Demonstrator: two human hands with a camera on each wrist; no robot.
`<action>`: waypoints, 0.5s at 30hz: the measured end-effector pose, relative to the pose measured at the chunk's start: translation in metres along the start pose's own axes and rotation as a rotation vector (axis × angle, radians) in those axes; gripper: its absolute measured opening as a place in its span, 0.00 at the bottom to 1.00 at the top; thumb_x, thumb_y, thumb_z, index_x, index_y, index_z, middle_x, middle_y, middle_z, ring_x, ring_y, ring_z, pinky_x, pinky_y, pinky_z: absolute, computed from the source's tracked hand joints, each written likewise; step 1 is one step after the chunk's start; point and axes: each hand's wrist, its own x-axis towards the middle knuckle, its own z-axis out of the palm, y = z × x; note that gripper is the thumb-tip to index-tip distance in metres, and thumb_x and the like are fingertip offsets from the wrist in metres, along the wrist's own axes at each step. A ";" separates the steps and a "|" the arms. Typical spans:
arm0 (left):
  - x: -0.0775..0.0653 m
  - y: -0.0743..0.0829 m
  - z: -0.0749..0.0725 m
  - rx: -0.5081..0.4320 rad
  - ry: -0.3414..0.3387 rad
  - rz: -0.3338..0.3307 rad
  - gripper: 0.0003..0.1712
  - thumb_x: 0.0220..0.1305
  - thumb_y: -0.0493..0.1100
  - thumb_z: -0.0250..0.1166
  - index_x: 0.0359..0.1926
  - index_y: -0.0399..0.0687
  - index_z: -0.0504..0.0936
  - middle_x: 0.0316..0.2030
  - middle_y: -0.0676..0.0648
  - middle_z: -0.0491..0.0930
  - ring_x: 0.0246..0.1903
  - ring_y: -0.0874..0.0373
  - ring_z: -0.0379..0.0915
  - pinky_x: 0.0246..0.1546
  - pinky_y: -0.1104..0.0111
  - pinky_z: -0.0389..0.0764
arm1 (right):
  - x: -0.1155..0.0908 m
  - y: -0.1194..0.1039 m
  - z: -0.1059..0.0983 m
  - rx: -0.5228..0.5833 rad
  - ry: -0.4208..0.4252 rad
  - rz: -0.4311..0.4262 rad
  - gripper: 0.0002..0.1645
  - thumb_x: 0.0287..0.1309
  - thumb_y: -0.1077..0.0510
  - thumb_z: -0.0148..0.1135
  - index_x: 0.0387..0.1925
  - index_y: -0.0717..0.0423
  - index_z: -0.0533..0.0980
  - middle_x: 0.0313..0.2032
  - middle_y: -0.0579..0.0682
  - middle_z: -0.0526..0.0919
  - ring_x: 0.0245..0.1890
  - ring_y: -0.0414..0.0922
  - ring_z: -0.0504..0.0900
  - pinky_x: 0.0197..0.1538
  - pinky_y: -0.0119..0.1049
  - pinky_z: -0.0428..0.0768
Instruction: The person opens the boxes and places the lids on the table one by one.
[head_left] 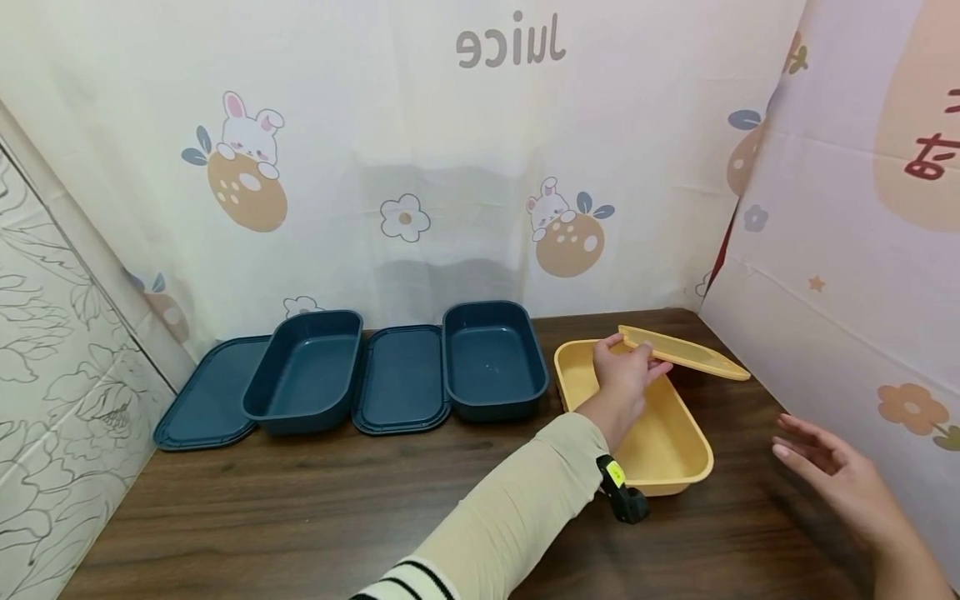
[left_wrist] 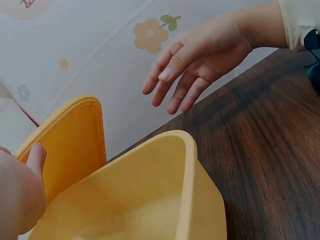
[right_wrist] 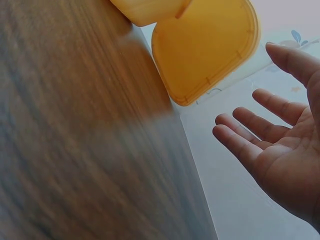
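Note:
My left hand (head_left: 621, 379) reaches over a yellow rectangular container (head_left: 667, 446) and grips a flat yellow lid (head_left: 686, 352) by its near long edge. Tilted, the lid stands above the container's right rim, its far end jutting out past it. In the left wrist view, the lid (left_wrist: 75, 140) rises beside the open container (left_wrist: 150, 170), and part of the left hand (left_wrist: 20, 192) shows at the edge. To the right of the container, my right hand (head_left: 843, 483) hovers over the table with fingers spread and relaxed. In the right wrist view, the right hand (right_wrist: 287, 145) holds nothing, apart from the lid (right_wrist: 205, 55).
Two dark blue containers, one on the left (head_left: 307, 375) and one nearer the middle (head_left: 495, 362), stand on the brown wooden table (head_left: 300, 517). Beside them lie two blue lids, at far left (head_left: 206, 400) and between them (head_left: 402, 379). Printed cloth (head_left: 450, 125) hangs behind.

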 end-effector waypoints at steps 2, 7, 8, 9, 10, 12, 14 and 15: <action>0.002 -0.001 0.001 -0.002 -0.004 -0.012 0.24 0.56 0.21 0.62 0.51 0.40 0.69 0.32 0.34 0.73 0.22 0.48 0.75 0.31 0.53 0.84 | 0.000 0.000 -0.001 0.002 0.001 0.005 0.31 0.64 0.70 0.57 0.64 0.42 0.70 0.54 0.21 0.73 0.47 0.22 0.78 0.43 0.14 0.72; 0.006 -0.004 0.000 0.011 -0.030 -0.059 0.24 0.57 0.20 0.61 0.54 0.37 0.72 0.37 0.35 0.75 0.28 0.43 0.80 0.34 0.54 0.84 | -0.001 0.000 -0.002 -0.013 0.009 0.002 0.32 0.64 0.70 0.58 0.65 0.43 0.69 0.54 0.22 0.74 0.46 0.22 0.78 0.43 0.14 0.72; 0.007 -0.004 0.000 0.013 -0.038 -0.068 0.25 0.57 0.20 0.60 0.55 0.37 0.72 0.38 0.35 0.75 0.30 0.42 0.81 0.34 0.54 0.84 | -0.002 0.000 -0.003 -0.008 0.011 0.001 0.32 0.64 0.70 0.58 0.65 0.43 0.70 0.54 0.22 0.74 0.46 0.23 0.78 0.44 0.14 0.72; 0.007 -0.005 0.000 0.010 -0.044 -0.078 0.26 0.57 0.20 0.60 0.56 0.36 0.72 0.39 0.36 0.75 0.32 0.42 0.81 0.35 0.54 0.84 | -0.002 0.000 -0.003 -0.009 0.012 0.000 0.32 0.64 0.70 0.57 0.66 0.44 0.69 0.54 0.22 0.74 0.46 0.22 0.78 0.44 0.14 0.72; 0.007 -0.005 0.000 0.006 -0.052 -0.085 0.26 0.57 0.19 0.60 0.57 0.36 0.71 0.40 0.36 0.75 0.34 0.41 0.81 0.36 0.54 0.84 | -0.002 0.000 -0.003 -0.012 0.013 0.001 0.32 0.64 0.70 0.57 0.66 0.43 0.69 0.53 0.22 0.74 0.46 0.22 0.78 0.44 0.14 0.72; 0.006 -0.006 0.000 -0.004 -0.061 -0.095 0.26 0.57 0.19 0.59 0.57 0.36 0.70 0.41 0.36 0.76 0.37 0.40 0.81 0.38 0.53 0.83 | -0.002 0.000 -0.004 -0.010 0.016 0.004 0.32 0.64 0.70 0.57 0.65 0.42 0.69 0.53 0.21 0.74 0.46 0.22 0.77 0.44 0.14 0.72; 0.005 -0.006 0.001 -0.006 -0.068 -0.107 0.27 0.57 0.19 0.59 0.58 0.36 0.69 0.41 0.36 0.76 0.39 0.39 0.80 0.39 0.53 0.83 | -0.002 0.000 -0.005 0.009 0.016 0.015 0.32 0.64 0.70 0.57 0.65 0.40 0.70 0.53 0.21 0.74 0.46 0.21 0.77 0.43 0.13 0.72; 0.004 -0.006 0.002 -0.003 -0.069 -0.117 0.28 0.57 0.19 0.60 0.58 0.36 0.68 0.41 0.36 0.75 0.39 0.40 0.80 0.40 0.53 0.83 | -0.002 0.000 -0.005 0.022 0.018 0.020 0.32 0.64 0.71 0.57 0.64 0.39 0.70 0.53 0.21 0.74 0.46 0.21 0.77 0.43 0.13 0.71</action>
